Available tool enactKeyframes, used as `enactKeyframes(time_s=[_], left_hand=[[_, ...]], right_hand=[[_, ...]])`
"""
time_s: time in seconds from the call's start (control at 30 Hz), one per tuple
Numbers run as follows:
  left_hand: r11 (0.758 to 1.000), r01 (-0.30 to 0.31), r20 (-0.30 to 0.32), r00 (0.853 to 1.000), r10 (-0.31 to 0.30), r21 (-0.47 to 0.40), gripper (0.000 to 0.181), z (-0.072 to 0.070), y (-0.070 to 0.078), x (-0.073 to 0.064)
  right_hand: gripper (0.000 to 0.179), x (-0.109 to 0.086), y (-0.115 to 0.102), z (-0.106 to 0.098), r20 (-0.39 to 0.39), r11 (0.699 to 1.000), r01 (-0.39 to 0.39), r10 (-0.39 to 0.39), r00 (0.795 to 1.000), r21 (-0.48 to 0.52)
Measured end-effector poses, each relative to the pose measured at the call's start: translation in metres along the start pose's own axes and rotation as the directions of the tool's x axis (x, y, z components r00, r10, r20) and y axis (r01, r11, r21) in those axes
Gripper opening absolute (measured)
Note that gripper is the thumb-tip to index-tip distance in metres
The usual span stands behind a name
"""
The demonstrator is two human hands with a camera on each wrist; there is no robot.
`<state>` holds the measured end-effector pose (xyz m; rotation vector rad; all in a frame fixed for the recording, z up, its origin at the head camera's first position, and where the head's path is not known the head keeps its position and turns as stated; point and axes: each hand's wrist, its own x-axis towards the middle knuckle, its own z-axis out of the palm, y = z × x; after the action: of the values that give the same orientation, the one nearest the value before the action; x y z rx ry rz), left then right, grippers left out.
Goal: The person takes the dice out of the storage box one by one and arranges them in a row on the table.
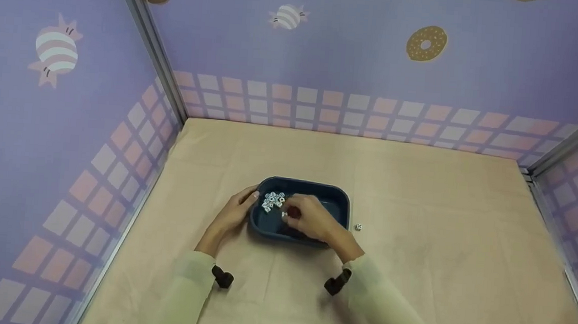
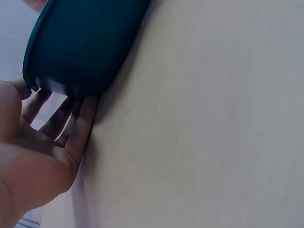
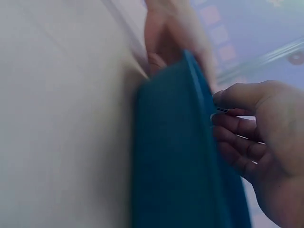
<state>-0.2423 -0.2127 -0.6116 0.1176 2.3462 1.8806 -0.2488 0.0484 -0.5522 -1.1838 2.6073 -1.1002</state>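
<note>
A dark blue rectangular tray (image 1: 318, 187) with rounded corners sits in front of the person. At its left end my left hand (image 1: 232, 211) grips it, thumb over the rim and fingers against the outer wall, as the left wrist view shows. Several white dice (image 1: 272, 200) lie bunched in the tray's left part. Over the middle of the tray, my right hand (image 1: 311, 218) pinches a white die with black pips (image 3: 222, 110) between thumb and fingertips. Below that hand's fingers a dark red round patch (image 1: 294, 212) shows, partly hidden by the hand.
One more die (image 1: 358, 227) lies on the beige cloth (image 1: 413, 272) just right of the tray. Purple printed walls (image 1: 347, 59) with metal corner posts enclose the table at the back and both sides. Black wrist camera mounts (image 1: 223, 278) stick out at the cuffs.
</note>
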Motion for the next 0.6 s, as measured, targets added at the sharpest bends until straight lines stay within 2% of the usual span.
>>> enactKeyframes(time_s=[0.17,0.37,0.47,0.6], left_hand=[[0.999,-0.012,0.008,1.0,0.012,-0.038,0.05,0.001,0.0,0.0],[0.998,0.015,0.006,1.0,-0.015,-0.067,0.051,0.001,-0.003,0.002],[0.997,0.022,0.01,1.0,-0.021,-0.069,0.052,0.001,-0.004,0.003],[0.999,0.019,0.005,1.0,-0.018,-0.028,0.054,0.001,-0.001,0.004]], right_hand=[[0.011,-0.035,0.009,-0.039,-0.086,0.999,0.017,-0.014,0.996,0.032],[0.011,-0.073,0.031,-0.077,-0.195,0.999,-0.026,0.034,0.98,0.041],[0.012,-0.088,0.044,-0.091,-0.233,0.998,-0.061,0.063,0.971,0.017],[0.012,-0.106,0.064,-0.1,-0.279,0.994,-0.106,0.099,0.955,-0.01]])
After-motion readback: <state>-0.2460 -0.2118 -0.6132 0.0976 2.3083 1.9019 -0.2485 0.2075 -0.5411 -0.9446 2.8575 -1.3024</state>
